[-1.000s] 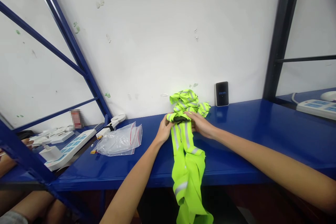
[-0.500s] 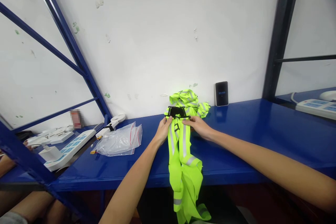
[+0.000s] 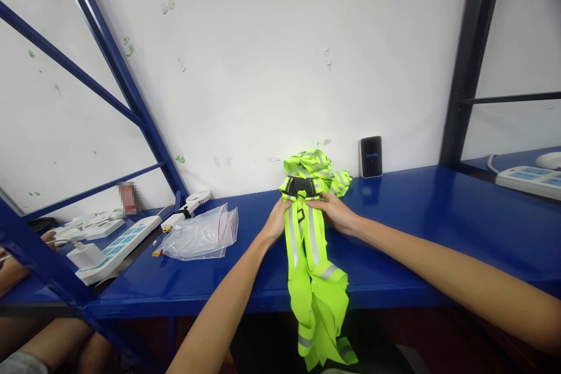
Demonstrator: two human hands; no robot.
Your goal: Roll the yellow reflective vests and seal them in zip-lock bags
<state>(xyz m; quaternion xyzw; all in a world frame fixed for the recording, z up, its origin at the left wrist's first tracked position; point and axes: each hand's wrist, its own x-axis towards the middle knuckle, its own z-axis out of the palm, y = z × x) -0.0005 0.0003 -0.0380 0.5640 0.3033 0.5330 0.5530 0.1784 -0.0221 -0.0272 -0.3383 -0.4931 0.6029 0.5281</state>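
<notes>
A neon yellow reflective vest (image 3: 319, 280) with silver stripes hangs from my hands over the table's front edge. Its upper part has a black panel (image 3: 300, 187), and a small black ring shows between the two hanging bands. My left hand (image 3: 279, 217) pinches the left side just under the panel, fingertips partly behind the cloth. On the right side my right hand (image 3: 332, 208) grips the fabric with the thumb on top; its other fingers are hidden. Behind the panel a crumpled heap of the same neon striped cloth (image 3: 309, 160) rests near the wall.
The blue table (image 3: 407, 228) runs along a white wall. Left of me lie clear zip bags (image 3: 197, 236), a white handheld fan (image 3: 193, 203) and a power strip (image 3: 118, 250). A small clock display (image 3: 370, 156) stands at the back right. Another person's hand (image 3: 17, 269) is at far left.
The held vest has shifted slightly right, and its black panel now tilts differently. Both my hands keep their hold, the left having moved a little right and down.
</notes>
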